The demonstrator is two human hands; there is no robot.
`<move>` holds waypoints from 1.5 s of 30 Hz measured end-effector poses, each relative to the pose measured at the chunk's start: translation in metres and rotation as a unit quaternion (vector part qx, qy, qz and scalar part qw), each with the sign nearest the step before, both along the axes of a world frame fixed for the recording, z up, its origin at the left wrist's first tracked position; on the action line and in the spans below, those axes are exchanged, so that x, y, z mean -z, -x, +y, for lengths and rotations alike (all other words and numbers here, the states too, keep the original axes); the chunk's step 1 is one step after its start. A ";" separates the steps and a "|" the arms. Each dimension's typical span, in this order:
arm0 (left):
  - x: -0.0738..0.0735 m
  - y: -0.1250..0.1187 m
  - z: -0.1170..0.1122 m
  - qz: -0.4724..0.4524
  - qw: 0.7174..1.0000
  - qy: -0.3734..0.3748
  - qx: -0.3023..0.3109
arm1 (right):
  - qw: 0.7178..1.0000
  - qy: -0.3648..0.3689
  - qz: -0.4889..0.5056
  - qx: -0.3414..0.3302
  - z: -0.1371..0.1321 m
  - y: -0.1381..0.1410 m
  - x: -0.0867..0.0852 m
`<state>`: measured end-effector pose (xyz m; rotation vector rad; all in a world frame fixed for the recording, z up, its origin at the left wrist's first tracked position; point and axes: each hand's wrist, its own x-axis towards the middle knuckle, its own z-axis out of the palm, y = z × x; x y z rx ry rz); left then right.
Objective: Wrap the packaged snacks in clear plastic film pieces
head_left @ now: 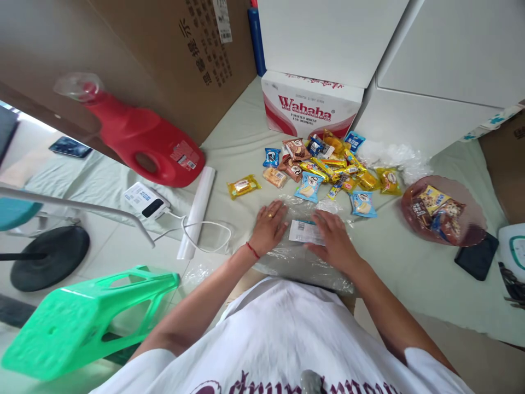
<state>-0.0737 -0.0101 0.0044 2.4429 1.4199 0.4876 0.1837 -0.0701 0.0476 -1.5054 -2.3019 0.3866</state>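
My left hand (268,227) lies flat, fingers stretched out, on a clear plastic bag (301,262) spread on the pale green surface in front of me. My right hand (333,236) also rests flat on the bag, its fingers beside a white barcode label (303,231) stuck on the plastic. Just beyond both hands lies a pile of wrapped snacks (328,167) in blue, yellow and brown wrappers. One yellow snack (243,186) sits apart to the left of the pile.
A pink bowl (445,210) with several snacks stands right, a black phone (477,256) beside it. A red detergent jug (143,142), a white power bank (146,201) with cable and a white roll (197,210) lie left. A Wahaha box (307,104) stands behind; a green stool (82,317) is near left.
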 end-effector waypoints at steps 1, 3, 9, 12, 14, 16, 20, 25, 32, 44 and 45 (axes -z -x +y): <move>-0.002 0.006 -0.005 -0.026 0.999 -0.022 -0.002 | 1.000 -0.002 0.030 -0.001 -0.010 -0.009 -0.006; -0.005 0.020 -0.020 -0.068 0.995 -0.055 0.057 | 0.997 0.017 0.067 -0.042 -0.035 -0.028 -0.014; -0.005 0.062 -0.052 -0.022 0.954 -0.009 0.298 | 0.987 0.082 0.036 -0.134 -0.094 -0.058 0.016; -0.008 0.067 -0.048 -0.012 0.972 0.008 0.236 | 0.986 0.086 0.084 -0.115 -0.085 -0.062 0.024; -0.017 0.058 -0.043 -0.050 0.985 0.008 0.165 | 0.982 0.101 0.102 -0.123 -0.073 -0.063 0.020; -0.031 0.041 -0.037 -0.115 0.993 -0.014 0.035 | 0.980 0.114 0.093 -0.131 -0.062 -0.062 0.011; -0.065 -0.006 -0.034 -0.183 0.964 -0.088 -0.171 | 0.990 0.097 0.013 -0.103 -0.059 -0.051 -0.005; -0.084 -0.055 -0.035 -0.040 0.975 -0.053 0.211 | 0.992 0.039 -0.078 -0.088 -0.074 -0.024 0.000; -0.062 -0.030 0.000 0.056 0.989 0.022 0.135 | 0.996 0.000 -0.048 -0.074 -0.090 -0.017 0.028; -0.023 0.056 0.007 -0.035 0.976 0.188 0.102 | 0.976 0.180 0.103 -0.062 0.048 -0.060 -0.019; -0.022 0.056 0.005 -0.036 0.977 0.183 0.105 | 0.975 0.200 0.091 -0.038 0.061 -0.061 -0.015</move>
